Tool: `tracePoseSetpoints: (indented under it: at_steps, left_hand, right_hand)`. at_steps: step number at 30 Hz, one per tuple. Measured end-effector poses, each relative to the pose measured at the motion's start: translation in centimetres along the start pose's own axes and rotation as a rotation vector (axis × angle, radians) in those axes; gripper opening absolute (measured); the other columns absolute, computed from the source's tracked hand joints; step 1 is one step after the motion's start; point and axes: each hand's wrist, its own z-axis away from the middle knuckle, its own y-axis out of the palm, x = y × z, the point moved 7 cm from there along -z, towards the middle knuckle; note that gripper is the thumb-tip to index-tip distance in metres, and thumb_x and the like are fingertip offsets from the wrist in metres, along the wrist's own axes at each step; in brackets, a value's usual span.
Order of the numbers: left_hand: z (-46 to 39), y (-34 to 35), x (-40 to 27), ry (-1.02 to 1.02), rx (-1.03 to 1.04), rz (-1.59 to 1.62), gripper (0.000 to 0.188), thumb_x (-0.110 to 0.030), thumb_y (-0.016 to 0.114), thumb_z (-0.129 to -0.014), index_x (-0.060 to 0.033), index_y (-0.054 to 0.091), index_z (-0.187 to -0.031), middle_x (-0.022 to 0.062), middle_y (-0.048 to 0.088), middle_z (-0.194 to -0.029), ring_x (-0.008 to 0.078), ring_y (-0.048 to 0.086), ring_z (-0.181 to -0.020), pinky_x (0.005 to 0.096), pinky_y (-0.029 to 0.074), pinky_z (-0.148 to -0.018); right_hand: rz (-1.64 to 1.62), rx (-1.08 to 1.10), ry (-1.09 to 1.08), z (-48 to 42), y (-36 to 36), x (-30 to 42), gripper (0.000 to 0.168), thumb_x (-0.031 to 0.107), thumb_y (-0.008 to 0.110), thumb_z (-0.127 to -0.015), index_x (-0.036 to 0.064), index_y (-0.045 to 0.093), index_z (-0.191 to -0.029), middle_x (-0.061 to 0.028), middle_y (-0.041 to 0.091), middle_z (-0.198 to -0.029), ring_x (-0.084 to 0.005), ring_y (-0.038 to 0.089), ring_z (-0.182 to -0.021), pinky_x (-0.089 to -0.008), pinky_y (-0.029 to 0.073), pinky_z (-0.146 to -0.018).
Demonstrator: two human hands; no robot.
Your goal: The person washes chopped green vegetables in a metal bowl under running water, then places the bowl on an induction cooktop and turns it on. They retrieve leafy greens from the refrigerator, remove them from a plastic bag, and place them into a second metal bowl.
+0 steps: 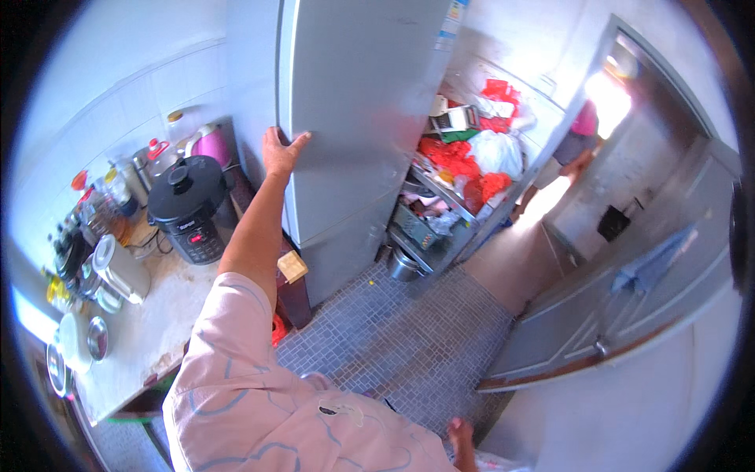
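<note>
My left hand (282, 152) reaches forward to a tall grey refrigerator (354, 118). Its fingers wrap the left edge of the upper door, and the thumb lies against the front. The door looks shut or nearly so; which one I cannot tell. Low at the bottom of the view, my right hand (462, 433) hangs beside my body, small and partly seen. I cannot make out anything in it. Left of my outstretched arm, a black electric pressure cooker (187, 209) with a lit red display stands on a worn table (168, 307).
Bottles, a pink kettle (210, 144) and a light pitcher (121, 268) crowd the table. Right of the refrigerator, a metal rack (439, 203) holds red and white plastic bags. A grey door (625, 295) stands ajar at right; beyond the doorway is another person (575, 141). Small tiles (377, 330) cover the floor.
</note>
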Motion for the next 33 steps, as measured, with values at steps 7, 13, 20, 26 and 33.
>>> tracePoseSetpoints:
  at_steps: [7, 13, 20, 26, 33]
  left_hand:
    - [7.3, 0.1, -5.6, 0.059, 0.082, -0.058, 0.059, -0.045, 0.078, -0.066, -0.0007, 0.045, -0.087, 0.0126, 0.046, -0.088, 0.0256, 0.047, -0.082, 0.0405, 0.043, -0.071]
    - [18.1, 2.4, -12.9, 0.340, 0.396, 0.163, 0.050, -0.031, 0.079, -0.069, -0.0049, 0.047, -0.098, 0.0180, 0.048, -0.094, 0.0360, 0.052, -0.085, 0.0437, 0.046, -0.072]
    - [13.3, 3.5, -6.7, 0.361, 0.443, 0.172, 0.024, -0.018, 0.072, -0.075, -0.0055, 0.059, -0.091, 0.0156, 0.055, -0.096, 0.0361, 0.060, -0.085, 0.0424, 0.051, -0.074]
    - [0.7, 5.5, -7.8, 0.578, 0.198, -0.199, 0.037, -0.020, 0.076, -0.070, -0.0042, 0.058, -0.098, 0.0160, 0.052, -0.106, 0.0362, 0.054, -0.101, 0.0431, 0.048, -0.083]
    - [-13.8, 14.9, -7.9, 0.359, 0.282, -0.875, 0.096, -0.046, 0.079, -0.062, -0.0065, 0.036, -0.138, 0.0221, 0.027, -0.146, 0.0386, 0.023, -0.137, 0.0500, 0.021, -0.111]
  right_hand:
    - [-0.416, -0.392, -0.829, -10.7, -26.8, 33.0, 0.029, 0.015, 0.056, -0.090, -0.001, 0.058, -0.115, -0.0196, 0.059, -0.109, -0.0308, 0.058, -0.097, -0.0389, 0.047, -0.085]
    - [-0.906, -0.400, -1.223, -4.7, -37.3, 49.8, 0.059, 0.029, 0.051, -0.093, 0.002, 0.031, -0.142, -0.0203, 0.039, -0.140, -0.0322, 0.041, -0.126, -0.0434, 0.033, -0.105]
    - [-1.225, -0.777, -0.942, -9.5, -40.3, 46.6, 0.072, 0.044, 0.038, -0.097, 0.000, 0.012, -0.148, -0.0214, 0.022, -0.149, -0.0322, 0.029, -0.135, -0.0433, 0.026, -0.109]
    - [-1.308, -0.921, -0.727, -16.0, -43.3, 40.4, 0.060, 0.040, 0.032, -0.100, 0.000, 0.024, -0.144, -0.0225, 0.031, -0.143, -0.0324, 0.035, -0.128, -0.0427, 0.028, -0.107]
    - [-1.467, -0.946, -0.709, -23.4, -44.5, 38.1, 0.072, 0.055, 0.031, -0.094, 0.001, 0.030, -0.141, -0.0218, 0.034, -0.141, -0.0348, 0.037, -0.128, -0.0490, 0.031, -0.105]
